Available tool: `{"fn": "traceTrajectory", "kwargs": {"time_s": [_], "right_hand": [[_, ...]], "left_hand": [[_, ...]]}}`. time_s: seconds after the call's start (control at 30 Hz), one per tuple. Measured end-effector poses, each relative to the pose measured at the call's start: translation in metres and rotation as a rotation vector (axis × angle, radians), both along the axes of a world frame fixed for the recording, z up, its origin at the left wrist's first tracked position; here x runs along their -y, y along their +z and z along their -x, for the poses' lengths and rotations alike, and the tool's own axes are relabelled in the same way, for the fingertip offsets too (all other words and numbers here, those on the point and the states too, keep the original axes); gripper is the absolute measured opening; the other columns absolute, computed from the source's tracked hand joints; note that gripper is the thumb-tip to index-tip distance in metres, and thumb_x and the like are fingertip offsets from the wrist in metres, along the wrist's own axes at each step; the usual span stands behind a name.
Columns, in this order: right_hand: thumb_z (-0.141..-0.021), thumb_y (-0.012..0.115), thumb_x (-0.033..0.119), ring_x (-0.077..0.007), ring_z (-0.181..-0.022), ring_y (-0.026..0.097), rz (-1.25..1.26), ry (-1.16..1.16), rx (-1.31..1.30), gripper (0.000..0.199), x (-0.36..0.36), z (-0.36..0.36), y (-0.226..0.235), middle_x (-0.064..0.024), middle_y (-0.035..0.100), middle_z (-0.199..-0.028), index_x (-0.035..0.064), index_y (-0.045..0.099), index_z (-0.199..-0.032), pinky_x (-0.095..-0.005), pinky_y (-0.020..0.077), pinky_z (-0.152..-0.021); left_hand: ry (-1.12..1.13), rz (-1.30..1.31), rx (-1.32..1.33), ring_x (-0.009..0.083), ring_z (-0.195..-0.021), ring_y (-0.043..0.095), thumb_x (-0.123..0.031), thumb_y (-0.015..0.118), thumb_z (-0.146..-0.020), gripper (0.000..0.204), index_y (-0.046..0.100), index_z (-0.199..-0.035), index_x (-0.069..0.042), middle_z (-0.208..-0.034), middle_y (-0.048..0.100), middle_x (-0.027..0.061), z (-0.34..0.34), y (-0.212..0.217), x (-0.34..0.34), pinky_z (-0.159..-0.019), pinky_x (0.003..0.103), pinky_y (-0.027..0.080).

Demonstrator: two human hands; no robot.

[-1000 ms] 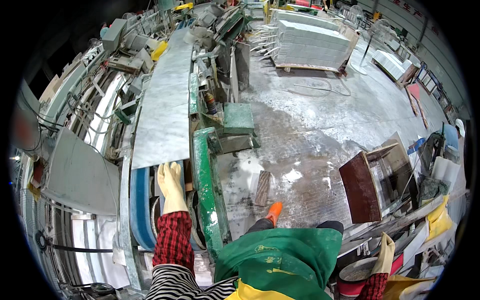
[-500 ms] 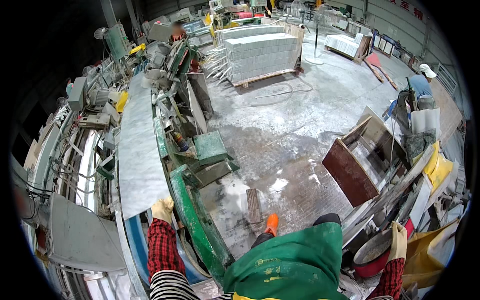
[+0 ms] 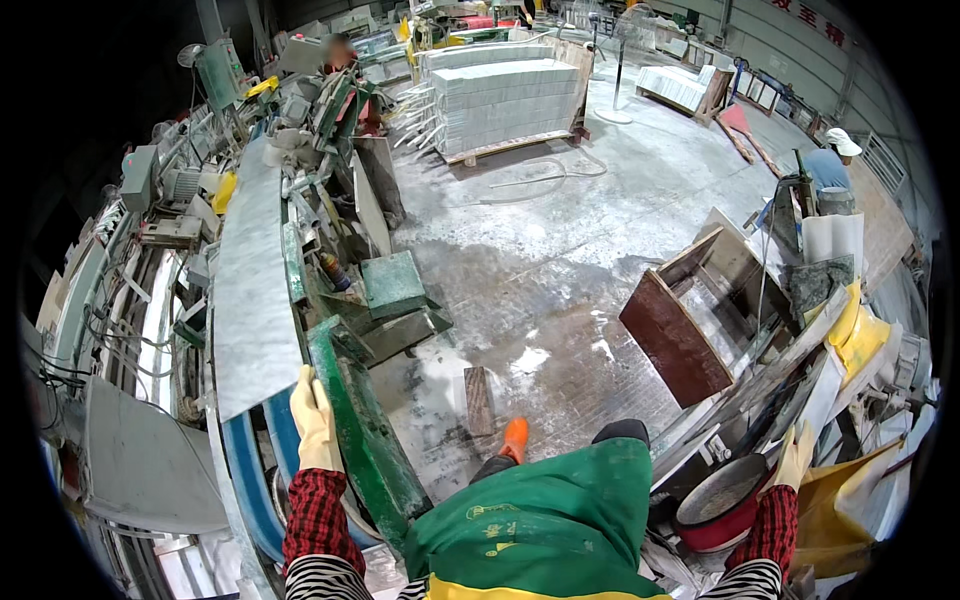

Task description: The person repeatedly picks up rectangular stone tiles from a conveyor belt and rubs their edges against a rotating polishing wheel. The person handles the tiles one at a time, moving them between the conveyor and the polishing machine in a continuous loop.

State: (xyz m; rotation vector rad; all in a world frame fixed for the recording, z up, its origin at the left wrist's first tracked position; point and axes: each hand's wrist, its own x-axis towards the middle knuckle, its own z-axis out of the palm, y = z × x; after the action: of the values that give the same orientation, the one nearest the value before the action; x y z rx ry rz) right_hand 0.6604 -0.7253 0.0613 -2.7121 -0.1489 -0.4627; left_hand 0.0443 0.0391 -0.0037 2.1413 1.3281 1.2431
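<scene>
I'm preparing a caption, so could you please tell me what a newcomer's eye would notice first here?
The green apron stands out at the bottom centre, with an orange boot just above it. At left, a long pale slab ends beside the left hand. White blocks stand stacked near the top centre.

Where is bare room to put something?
Bare grey floor between the stacked white slabs and the open brown wooden box; more floor between that box and the oblong brown wooden block. Crowded: around the round red tub beside the cream-gloved right hand.
</scene>
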Motion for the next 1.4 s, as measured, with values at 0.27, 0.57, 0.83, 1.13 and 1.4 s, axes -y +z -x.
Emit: {"fn": "traceTrajectory", "kwargs": {"time_s": [0.27, 0.57, 0.83, 1.13, 1.4], "right_hand": [[-0.108, 0.053, 0.031, -0.0413, -0.143, 0.046, 0.156, -0.01, 0.139, 0.052, 0.016, -0.039, -0.004, -0.0267, 0.054, -0.15, -0.0035, 0.053, -0.147, -0.0447, 0.0361, -0.12], [-0.112, 0.043, 0.031, -0.0393, -0.141, 0.049, 0.458, -0.175, 0.284, 0.048, -0.012, -0.02, -0.045, -0.0252, 0.057, -0.148, -0.0013, 0.056, -0.145, -0.0492, 0.0359, -0.118], [-0.11, 0.045, 0.028, -0.0435, -0.137, 0.051, 0.363, -0.183, 0.319, 0.046, -0.025, -0.01, -0.044, -0.027, 0.058, -0.144, -0.0048, 0.057, -0.141, -0.0513, 0.0367, -0.116], [-0.11, 0.046, 0.031, -0.0413, -0.134, 0.053, 0.379, -0.322, 0.306, 0.049, -0.027, 0.008, -0.034, -0.0263, 0.059, -0.144, -0.0056, 0.055, -0.142, -0.0496, 0.04, -0.115], [-0.105, 0.051, 0.027, -0.0389, -0.129, 0.058, 0.564, -0.462, 0.131, 0.039, -0.046, 0.02, -0.02, -0.0223, 0.065, -0.134, 0.001, 0.066, -0.13, -0.0555, 0.0434, -0.107]], "left_hand": [[0.024, -0.187, -0.5, 0.0424, -0.125, 0.058, -0.015, 0.063, -0.098, 0.039, 0.062, -0.134, 0.0, -0.129, 0.067, 0.0218, -0.027, 0.014, 0.043, -0.113, 0.051, 0.043], [0.076, -0.183, -0.579, 0.0449, -0.121, 0.056, -0.01, 0.071, -0.088, 0.041, 0.061, -0.126, 0.001, -0.126, 0.063, 0.0239, -0.055, 0.044, 0.064, -0.107, 0.051, 0.045], [0.107, -0.196, -0.657, 0.0399, -0.111, 0.058, -0.014, 0.07, -0.087, 0.02, 0.06, -0.101, -0.003, -0.108, 0.063, 0.0172, -0.051, 0.046, 0.065, -0.109, 0.054, 0.043], [0.161, -0.15, -0.691, 0.0352, -0.106, 0.06, -0.017, 0.064, -0.093, 0.011, 0.061, -0.095, -0.006, -0.1, 0.065, 0.0142, -0.062, 0.052, 0.071, -0.107, 0.048, 0.043], [0.237, -0.015, -0.751, 0.0317, -0.102, 0.064, -0.023, 0.063, -0.096, 0.015, 0.064, -0.093, -0.008, -0.095, 0.067, 0.0109, -0.05, 0.042, 0.063, -0.112, 0.046, 0.041]]}}
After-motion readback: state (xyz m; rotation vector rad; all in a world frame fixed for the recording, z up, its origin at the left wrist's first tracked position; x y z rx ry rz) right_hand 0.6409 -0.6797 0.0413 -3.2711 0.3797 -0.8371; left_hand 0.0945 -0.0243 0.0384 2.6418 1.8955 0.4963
